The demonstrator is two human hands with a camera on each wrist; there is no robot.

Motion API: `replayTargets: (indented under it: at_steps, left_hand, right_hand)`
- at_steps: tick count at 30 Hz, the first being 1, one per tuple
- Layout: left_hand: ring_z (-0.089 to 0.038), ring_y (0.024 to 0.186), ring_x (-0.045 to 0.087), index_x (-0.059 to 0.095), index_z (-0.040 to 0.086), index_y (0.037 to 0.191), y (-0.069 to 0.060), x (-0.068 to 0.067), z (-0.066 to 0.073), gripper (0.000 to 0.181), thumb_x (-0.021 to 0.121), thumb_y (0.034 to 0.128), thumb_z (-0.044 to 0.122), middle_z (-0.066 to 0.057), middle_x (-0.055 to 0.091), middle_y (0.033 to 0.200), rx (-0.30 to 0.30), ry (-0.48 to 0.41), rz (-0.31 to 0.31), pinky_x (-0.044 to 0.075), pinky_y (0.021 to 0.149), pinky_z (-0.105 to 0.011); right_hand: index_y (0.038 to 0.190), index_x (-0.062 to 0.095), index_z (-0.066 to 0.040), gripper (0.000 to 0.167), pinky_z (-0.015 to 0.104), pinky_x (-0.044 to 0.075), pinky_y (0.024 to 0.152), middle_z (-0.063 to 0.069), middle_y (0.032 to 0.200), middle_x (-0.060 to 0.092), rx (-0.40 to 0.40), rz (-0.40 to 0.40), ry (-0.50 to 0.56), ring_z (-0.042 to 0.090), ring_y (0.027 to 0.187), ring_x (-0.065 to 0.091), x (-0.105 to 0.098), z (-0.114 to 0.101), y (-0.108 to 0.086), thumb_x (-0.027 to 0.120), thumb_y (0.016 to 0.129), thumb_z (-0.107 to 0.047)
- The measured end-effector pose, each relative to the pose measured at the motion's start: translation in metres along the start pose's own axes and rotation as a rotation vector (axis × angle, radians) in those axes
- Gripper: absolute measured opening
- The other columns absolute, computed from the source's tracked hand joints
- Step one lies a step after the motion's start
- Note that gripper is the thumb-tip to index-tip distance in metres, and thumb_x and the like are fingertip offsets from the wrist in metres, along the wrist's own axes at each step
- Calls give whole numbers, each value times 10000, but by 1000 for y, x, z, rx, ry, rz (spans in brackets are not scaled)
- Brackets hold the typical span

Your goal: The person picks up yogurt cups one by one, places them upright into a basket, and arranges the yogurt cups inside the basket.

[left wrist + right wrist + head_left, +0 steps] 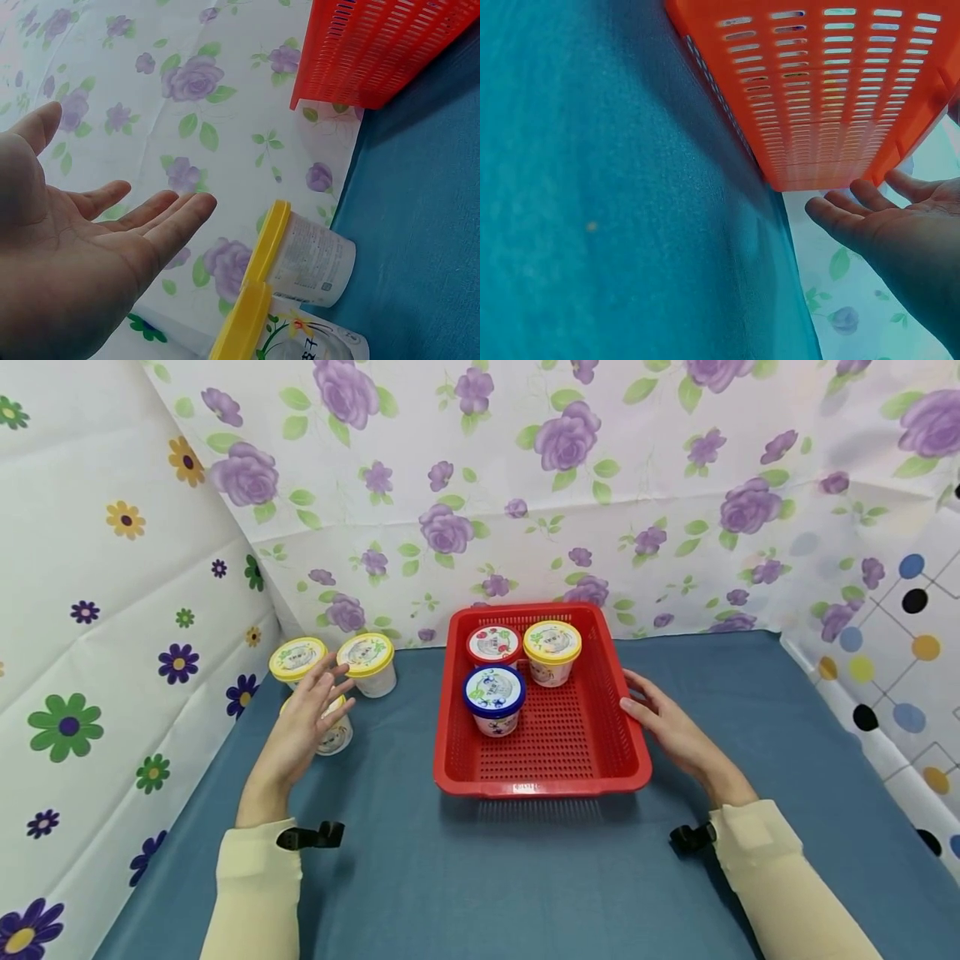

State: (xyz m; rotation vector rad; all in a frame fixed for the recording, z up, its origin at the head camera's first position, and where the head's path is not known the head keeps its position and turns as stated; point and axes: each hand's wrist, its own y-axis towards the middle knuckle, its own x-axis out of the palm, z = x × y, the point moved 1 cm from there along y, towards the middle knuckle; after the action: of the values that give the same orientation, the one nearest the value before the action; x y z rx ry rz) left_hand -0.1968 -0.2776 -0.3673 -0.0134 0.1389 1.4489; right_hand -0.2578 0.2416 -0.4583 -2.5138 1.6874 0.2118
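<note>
Red plastic basket (543, 789), one: rectangular with rounded corners, smooth flared rim, slotted walls and perforated floor; standing on a blue cloth (555, 885) of fine woven look, toward the patterned backdrop. Contents, three round tubs, upright: a red-lidded tub (494, 645) at the back left, a yellow-lidded tub (552, 652) beside it, and a blue-lidded tub (496, 697) in front of the red one; printed lids, pale tapering sides. Right hand (667, 727): at the basket's right side, fingers extended and relaxed along the outside of the wall, thumb by the rim, nothing gripped; firm contact cannot be told. Right forearm slants inward from the lower right. Left hand (298, 722): raised, unclosed and holding nothing, fingers lengthened and slightly parted, thumb standing off in the left wrist view, palm turned inward. Beneath and around it, three further yellow-lidded tubs, upright on the cloth: left rear tub (297, 658), right rear tub (367, 663) and front tub (337, 737), the last partly hidden by the hand. Sleeves (258, 893), pale cream, with a black strap at each cuff. Backdrop (487, 468): creased white sheeting printed with purple roses and green leaves.
</note>
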Motion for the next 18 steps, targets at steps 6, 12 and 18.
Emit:
replayTargets:
  at_steps: [6, 12, 18]
  left_hand:
    - [-373, 1562, 200, 95, 191, 1685, 1, -2, 0, 687, 385, 1125, 466, -177, 164, 1689, -11, 20, 11, 369, 1183, -340]
    - [-355, 1555, 220, 106, 201, 1685, 3, -4, -1, 669, 379, 1128, 454, -157, 174, 1694, -23, 48, 28, 345, 1201, -382]
    - [-333, 1549, 234, 110, 206, 1685, 2, -7, -2, 701, 398, 1114, 493, -143, 166, 1706, -25, 82, 57, 303, 1221, -448]
  right_hand:
    - [1682, 125, -163, 753, 302, 564, 939, 170, 1635, 295, 28, -10, 31, 173, 1250, 569, 2, 0, 1, 550, 1092, -362]
    - [1681, 124, -150, 751, 298, 566, 928, 192, 1604, 329, 54, -18, 60, 158, 1222, 584, 4, 1, 0, 534, 1095, -380]
    - [1674, 153, -131, 721, 304, 571, 923, 211, 1583, 364, 55, -30, 81, 185, 1213, 592, 6, 1, 1, 515, 1100, -376]
